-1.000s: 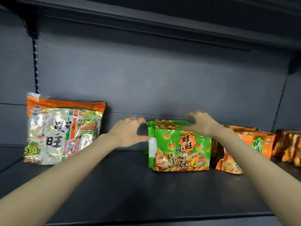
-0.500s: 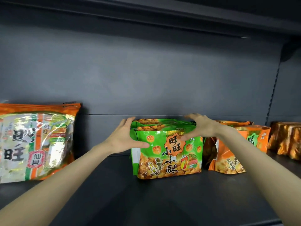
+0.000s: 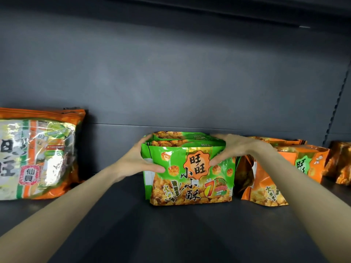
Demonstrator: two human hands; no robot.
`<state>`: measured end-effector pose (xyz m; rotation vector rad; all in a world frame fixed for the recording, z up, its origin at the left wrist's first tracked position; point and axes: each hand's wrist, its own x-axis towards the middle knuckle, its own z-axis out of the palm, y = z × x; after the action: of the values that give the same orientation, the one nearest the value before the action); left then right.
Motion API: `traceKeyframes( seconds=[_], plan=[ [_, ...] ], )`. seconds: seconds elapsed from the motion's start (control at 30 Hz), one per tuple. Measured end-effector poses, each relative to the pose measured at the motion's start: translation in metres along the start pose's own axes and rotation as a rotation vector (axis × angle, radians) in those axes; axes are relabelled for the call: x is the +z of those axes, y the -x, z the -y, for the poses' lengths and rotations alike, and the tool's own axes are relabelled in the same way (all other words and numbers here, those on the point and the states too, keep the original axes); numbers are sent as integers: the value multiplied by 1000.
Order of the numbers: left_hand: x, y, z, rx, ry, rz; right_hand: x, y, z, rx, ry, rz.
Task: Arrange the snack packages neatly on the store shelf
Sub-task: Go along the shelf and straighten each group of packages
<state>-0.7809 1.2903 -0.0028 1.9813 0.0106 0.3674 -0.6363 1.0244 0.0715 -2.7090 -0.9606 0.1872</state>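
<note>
Since half a second ago both hands have closed in on the stack of glossy green snack bags point(image 3: 190, 168); the left thumb, which lay at the bag's edge, now presses on the front face, and the view has drawn closer to the shelf. The left hand point(image 3: 136, 160) clasps the stack's left side, thumb across the front bag and fingers curled over the top toward the back. The right hand point(image 3: 233, 149) grips the upper right corner the same way, thumb on the orange logo area, fingers over the top edges. The green bags stand upright, one behind another, in the middle of the dark grey metal shelf point(image 3: 171, 234). Just beside them on the right stand orange foil snack bags point(image 3: 284, 173), touching or nearly so; I cannot tell which. Well apart on the left, a large orange-and-silver cracker pack point(image 3: 38, 154) leans against the back panel.
</note>
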Motion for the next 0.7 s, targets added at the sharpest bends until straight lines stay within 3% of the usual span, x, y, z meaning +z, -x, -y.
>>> traceKeyframes(
  seconds=[0.1, 0.33, 0.7],
  plan=[
    [8, 4, 1, -9, 6, 87, 2, -4, -3, 15, 5, 0],
    [18, -1, 10, 2, 80, -76, 10, -7, -8, -82, -93, -91],
    [-19, 15, 19, 19, 136, -115, 29, -17, 26, -161, -123, -186]
  ],
)
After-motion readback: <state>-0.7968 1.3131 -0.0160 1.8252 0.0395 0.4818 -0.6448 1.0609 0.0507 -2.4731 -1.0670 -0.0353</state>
